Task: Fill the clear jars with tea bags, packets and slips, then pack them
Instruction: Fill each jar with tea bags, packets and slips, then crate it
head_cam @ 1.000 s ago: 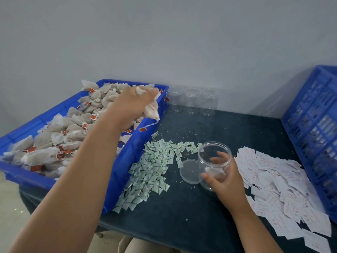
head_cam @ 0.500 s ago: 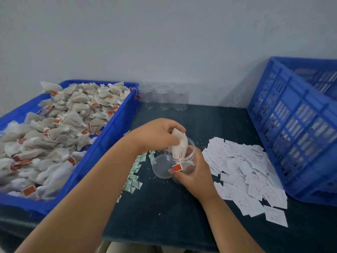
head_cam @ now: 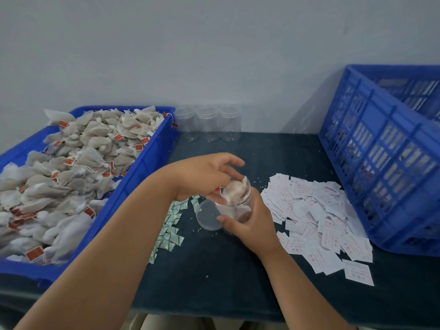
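Item in hand: I am steadying the clear jar [head_cam: 234, 206] above the tabletop [head_cam: 238, 270] in my curled right hand [head_cam: 250, 225] while my left hand [head_cam: 204, 178] is pinching a tea bag [head_cam: 234, 189] into its mouth.

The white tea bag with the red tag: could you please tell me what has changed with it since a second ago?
The left hand carried the white tea bag from the blue tray rightward into the clear plastic jar. The right hand kept gripping that jar throughout.

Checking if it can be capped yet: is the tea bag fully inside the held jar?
Not yet. The tea bag pokes above the jar rim, with the left hand pressing it in.
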`<state>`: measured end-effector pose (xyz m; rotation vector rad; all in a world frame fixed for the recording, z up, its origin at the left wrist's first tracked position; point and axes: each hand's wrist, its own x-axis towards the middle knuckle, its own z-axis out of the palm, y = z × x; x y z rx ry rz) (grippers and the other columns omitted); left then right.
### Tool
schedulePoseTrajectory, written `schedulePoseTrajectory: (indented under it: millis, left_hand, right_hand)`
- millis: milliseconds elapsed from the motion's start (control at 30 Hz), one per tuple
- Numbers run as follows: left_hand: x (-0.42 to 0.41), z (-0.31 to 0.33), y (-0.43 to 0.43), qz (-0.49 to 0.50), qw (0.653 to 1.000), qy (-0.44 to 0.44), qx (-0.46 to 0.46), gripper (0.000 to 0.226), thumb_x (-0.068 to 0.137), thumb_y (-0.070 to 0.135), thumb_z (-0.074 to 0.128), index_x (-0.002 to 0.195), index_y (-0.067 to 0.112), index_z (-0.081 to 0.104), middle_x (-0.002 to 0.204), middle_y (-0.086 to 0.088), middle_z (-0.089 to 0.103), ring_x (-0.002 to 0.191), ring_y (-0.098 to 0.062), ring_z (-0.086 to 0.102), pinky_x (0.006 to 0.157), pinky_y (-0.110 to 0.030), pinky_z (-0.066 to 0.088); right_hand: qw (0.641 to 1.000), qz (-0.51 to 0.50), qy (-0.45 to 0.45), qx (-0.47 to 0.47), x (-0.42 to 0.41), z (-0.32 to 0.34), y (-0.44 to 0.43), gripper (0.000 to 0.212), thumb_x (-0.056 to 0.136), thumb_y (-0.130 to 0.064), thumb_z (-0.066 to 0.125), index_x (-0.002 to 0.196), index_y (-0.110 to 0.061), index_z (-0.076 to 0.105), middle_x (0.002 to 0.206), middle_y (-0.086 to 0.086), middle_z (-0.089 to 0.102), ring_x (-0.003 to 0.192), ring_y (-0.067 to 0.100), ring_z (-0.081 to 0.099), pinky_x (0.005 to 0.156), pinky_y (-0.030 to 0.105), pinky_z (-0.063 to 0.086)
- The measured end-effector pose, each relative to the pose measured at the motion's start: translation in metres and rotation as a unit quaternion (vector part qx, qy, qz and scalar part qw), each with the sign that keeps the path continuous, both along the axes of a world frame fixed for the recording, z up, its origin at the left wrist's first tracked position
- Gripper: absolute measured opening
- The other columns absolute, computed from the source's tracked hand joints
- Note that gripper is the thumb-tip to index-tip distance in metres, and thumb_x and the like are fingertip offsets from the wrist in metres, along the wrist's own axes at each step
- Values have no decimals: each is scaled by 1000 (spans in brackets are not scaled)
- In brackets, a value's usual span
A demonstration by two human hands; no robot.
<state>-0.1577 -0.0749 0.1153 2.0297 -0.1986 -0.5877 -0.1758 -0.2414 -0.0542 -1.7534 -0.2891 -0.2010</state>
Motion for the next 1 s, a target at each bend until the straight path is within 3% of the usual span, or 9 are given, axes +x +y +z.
schedulePoseTrajectory:
  millis: [100,200,300,400,600,700,800,900,1000]
  left_hand:
    - [-1,0,-2,-3,998,-44,51,40,104,6,59,135,31,62,127,15,71,110,-1,70,67,-18,56]
    - [-2,8,8,50,986,-136,80,30,102,12,61,121,33,70,108,17,78,92,5,73,61,-14,53]
    - [2,26,37,144,957,-232,95,14,98,22,69,102,34,75,87,19,78,75,4,74,63,-20,56]
    - [11,39,82,212,931,-266,135,12,97,21,68,93,31,75,76,18,76,64,5,69,58,-9,48]
    - [32,-1,167,313,864,-192,345,13,99,20,60,97,25,72,100,2,74,86,-17,70,81,-38,58]
    - [31,-41,189,286,875,-80,383,22,99,9,57,112,10,75,118,-12,73,102,-27,66,88,-38,53]
    - [26,-65,201,266,904,12,333,25,102,6,54,119,5,72,111,-18,72,84,-27,64,71,-31,51]
    - [25,-65,207,278,912,35,300,20,104,8,55,115,7,71,88,-15,69,61,-25,62,46,-26,48]
    - [24,-64,211,219,919,50,325,18,101,9,56,112,5,70,77,-16,70,52,-24,59,44,-24,46]
  right_hand:
    - [1000,-6,6,-8,-1,4,-1,82,64,-81,87,132,-50,52,124,-28,67,112,3,71,87,20,58]
    - [1000,-7,1,-26,-2,6,0,75,64,-75,89,126,-67,48,127,-34,65,119,-3,66,90,10,51]
    - [999,0,3,-32,0,4,0,75,64,-66,88,128,-57,50,127,-34,64,119,-3,66,91,9,50]
    - [999,8,1,-36,-1,3,-1,78,62,-67,87,130,-52,51,124,-33,64,118,-2,66,90,10,50]
    - [999,18,-2,-40,-3,2,1,80,59,-67,86,130,-50,53,122,-25,69,115,-1,68,85,14,54]
    - [999,20,-6,-49,-2,0,0,80,62,-57,92,131,-49,53,122,-21,70,112,-1,69,83,11,53]
    - [998,22,-11,-54,-1,-2,0,79,67,-42,100,129,-52,53,119,-24,70,110,-1,69,81,8,51]
    - [999,16,-10,-47,0,-1,2,74,61,-59,88,126,-58,53,119,-28,69,109,-3,69,81,7,51]
    - [999,12,-14,-44,1,-2,2,71,60,-62,84,123,-67,52,119,-27,69,108,-2,69,81,6,50]
